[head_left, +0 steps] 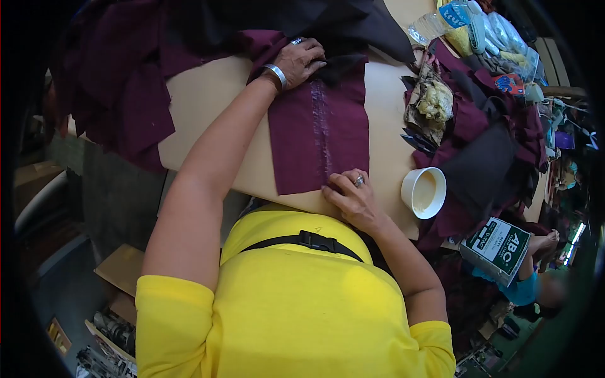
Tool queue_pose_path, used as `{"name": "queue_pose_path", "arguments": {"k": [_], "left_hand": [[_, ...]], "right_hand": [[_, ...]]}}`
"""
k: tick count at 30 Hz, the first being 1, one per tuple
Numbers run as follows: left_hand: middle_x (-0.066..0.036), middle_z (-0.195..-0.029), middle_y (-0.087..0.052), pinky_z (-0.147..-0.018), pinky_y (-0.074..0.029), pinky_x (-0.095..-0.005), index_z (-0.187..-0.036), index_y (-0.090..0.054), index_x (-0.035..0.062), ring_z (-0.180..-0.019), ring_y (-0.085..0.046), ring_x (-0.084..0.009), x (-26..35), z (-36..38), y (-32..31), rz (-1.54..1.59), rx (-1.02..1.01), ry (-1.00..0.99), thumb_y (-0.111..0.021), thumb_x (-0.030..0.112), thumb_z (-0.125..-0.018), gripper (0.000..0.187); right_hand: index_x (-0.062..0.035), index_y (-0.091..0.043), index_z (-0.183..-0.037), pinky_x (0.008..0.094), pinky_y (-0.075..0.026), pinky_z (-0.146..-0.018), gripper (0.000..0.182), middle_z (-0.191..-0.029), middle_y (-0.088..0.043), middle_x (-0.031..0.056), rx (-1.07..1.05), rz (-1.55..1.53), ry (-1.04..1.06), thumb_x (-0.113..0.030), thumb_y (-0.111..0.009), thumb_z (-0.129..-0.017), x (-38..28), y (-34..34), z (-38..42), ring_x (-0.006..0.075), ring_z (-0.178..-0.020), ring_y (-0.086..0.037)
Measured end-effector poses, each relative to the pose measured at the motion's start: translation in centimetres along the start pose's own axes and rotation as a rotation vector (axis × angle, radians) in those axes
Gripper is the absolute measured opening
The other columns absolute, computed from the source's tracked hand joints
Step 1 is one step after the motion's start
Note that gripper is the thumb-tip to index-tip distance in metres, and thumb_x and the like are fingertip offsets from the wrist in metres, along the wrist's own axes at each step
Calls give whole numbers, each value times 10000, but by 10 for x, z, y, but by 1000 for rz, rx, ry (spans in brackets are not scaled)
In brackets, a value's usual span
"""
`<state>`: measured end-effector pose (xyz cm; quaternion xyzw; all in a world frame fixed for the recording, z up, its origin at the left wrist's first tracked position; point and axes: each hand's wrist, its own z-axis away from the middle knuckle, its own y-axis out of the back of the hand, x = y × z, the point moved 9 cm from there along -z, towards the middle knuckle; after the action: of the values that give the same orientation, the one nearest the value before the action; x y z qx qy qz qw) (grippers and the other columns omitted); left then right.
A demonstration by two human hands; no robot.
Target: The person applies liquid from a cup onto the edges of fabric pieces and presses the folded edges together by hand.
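Observation:
A maroon fabric panel (293,142) lies flat on the table, its near end at the table's front edge. Down its middle runs a shiny whitish smear (320,126) along what looks like a seam. My left hand (301,62), wearing a bracelet and a ring, is curled over the panel's far part, where darker cloth is bunched. My right hand (356,198), with a ring, has its fingers closed at the panel's near edge. The fingertips of both hands are partly hidden. To the right of the panel stands a white bowl (408,194) holding a little cream-coloured stuff.
Dark fabric (340,25) and more maroon cloth (120,82) drape over the table's far and left sides. Rightward lie a crusted yellowish lump (435,101), scissors (419,142), a fabric heap (485,164), a plastic bottle (428,26) and an ABC box (496,250). Another person sits beyond.

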<state>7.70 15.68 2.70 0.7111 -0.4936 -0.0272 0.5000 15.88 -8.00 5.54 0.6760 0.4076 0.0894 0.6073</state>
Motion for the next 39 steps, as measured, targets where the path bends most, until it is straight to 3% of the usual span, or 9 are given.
{"name": "queue_pose_path", "arguments": {"k": [5,11,18,21,27,30,32,35,39], "left_hand": [[-34,-988,-588,-814,-475,-356,-876,-602,91,-939,-569,-244,2,1,2,-24,13,-27,-623,198,-802,132],[-35,-997,-588,-814,-477,-353,-872,-599,89,-943,-571,-241,0,-1,-1,-16,-12,2,-623,201,-801,135],[-45,-1003,-587,-832,-469,-360,-876,-598,84,-962,-564,-250,0,0,0,-7,-18,1,-615,194,-805,133],[-50,-1005,-586,-839,-465,-361,-878,-597,79,-969,-559,-256,1,0,0,-7,-22,12,-612,190,-805,133],[-66,-997,-580,-816,-459,-367,-866,-595,66,-946,-555,-267,2,0,3,19,8,-10,-624,173,-792,134],[-63,-1009,-575,-836,-448,-363,-854,-590,69,-967,-543,-269,2,0,3,19,14,0,-633,143,-768,121],[-66,-1021,-566,-837,-445,-368,-853,-575,81,-968,-536,-275,2,0,2,18,-16,13,-629,105,-744,124],[-72,-1019,-555,-825,-447,-373,-834,-553,81,-962,-531,-278,3,3,2,17,-83,15,-604,50,-702,146],[-72,-1042,-557,-840,-445,-362,-846,-574,83,-978,-533,-269,6,16,14,-37,-171,60,-590,48,-703,148]], "right_hand": [[-52,-595,-1053,381,-429,-804,391,-1042,-512,115,-14,-158,-311,-48,-604,-662,22,-5,-10,282,-894,-511],[30,-557,-1075,390,-420,-866,401,-1080,-487,144,-80,27,-40,-24,-556,-677,-7,-8,5,297,-983,-492],[-43,-605,-1001,397,-423,-860,342,-1100,-490,136,-120,-127,-84,-10,-569,-662,1,-9,3,313,-1000,-483],[-49,-625,-932,381,-430,-849,287,-1101,-494,135,-55,-397,-330,-1,-596,-651,25,-4,-2,315,-994,-480],[-73,-642,-902,364,-467,-803,332,-1063,-516,119,-81,-172,-246,77,-601,-610,13,-3,-12,287,-978,-524],[-60,-637,-937,346,-463,-819,381,-1037,-556,117,117,-284,-358,149,-526,-639,50,38,-19,274,-989,-553],[-32,-612,-983,333,-457,-830,395,-1030,-583,140,296,-12,-414,172,-452,-686,92,87,-22,283,-970,-574],[-84,-573,-1073,414,-433,-852,370,-1104,-550,135,279,367,-543,8,-558,-715,164,140,-15,326,-1027,-517],[-134,-503,-1234,387,-413,-914,439,-1287,-431,165,48,626,-740,-237,-582,-815,253,138,28,355,-1116,-487]]}}
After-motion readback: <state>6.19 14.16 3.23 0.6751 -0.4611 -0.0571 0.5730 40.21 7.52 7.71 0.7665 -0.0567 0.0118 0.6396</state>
